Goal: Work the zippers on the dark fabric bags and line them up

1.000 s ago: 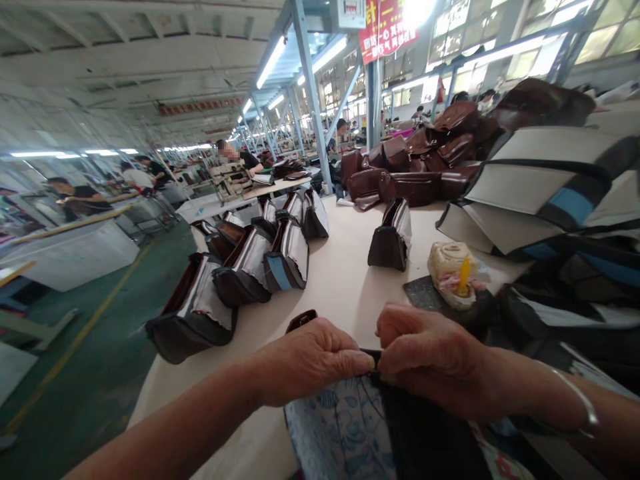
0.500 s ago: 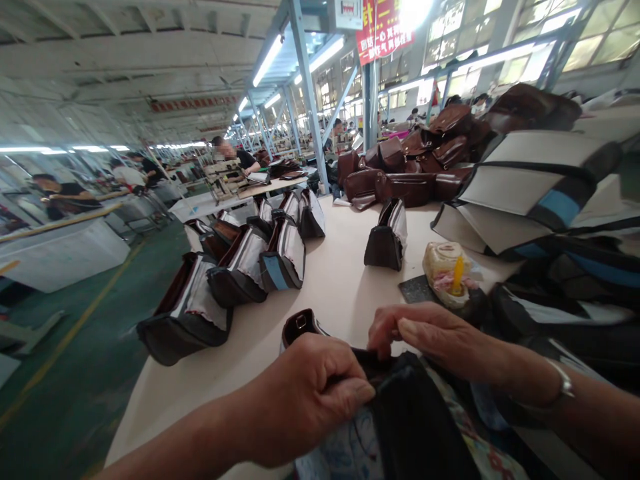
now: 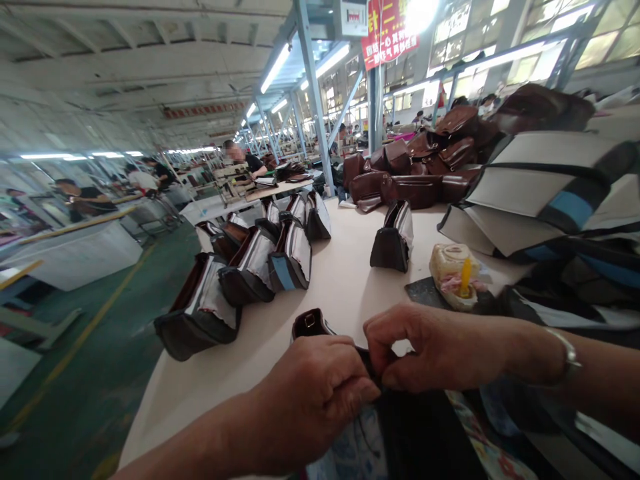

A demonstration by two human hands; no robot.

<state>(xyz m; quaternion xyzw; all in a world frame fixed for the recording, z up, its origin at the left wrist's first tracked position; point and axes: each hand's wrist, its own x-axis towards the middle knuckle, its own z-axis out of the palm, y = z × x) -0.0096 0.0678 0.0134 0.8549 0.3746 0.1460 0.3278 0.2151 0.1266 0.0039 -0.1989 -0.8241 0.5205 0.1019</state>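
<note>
In the head view a dark leather bag piece [image 3: 425,433] lies across my lap at the bottom, its near end out of frame. My left hand [image 3: 315,393] is closed on its upper edge, thumb pressed against the curled fingers. Close beside it, my right hand [image 3: 415,347] pinches the same edge between thumb and fingertips; a silver bracelet [image 3: 570,350] circles that wrist. Just beyond my left knuckles rises a dark end with a small metal buckle [image 3: 309,321]; whether it belongs to the same piece I cannot tell.
Several half-made bags [image 3: 200,313] stand at the left of the pale table [image 3: 345,280], one bag [image 3: 393,240] apart. A plastic container [image 3: 455,273] with a yellow stick stands right. Brown bags [image 3: 415,187] and grey panels [image 3: 540,173] are piled behind. A co-worker [image 3: 245,160] sits at a sewing machine.
My right hand has turned down and its thumb has closed onto the edge, nearer my left hand. The bag's raised dark corner has dropped. The whole view has shifted slightly.
</note>
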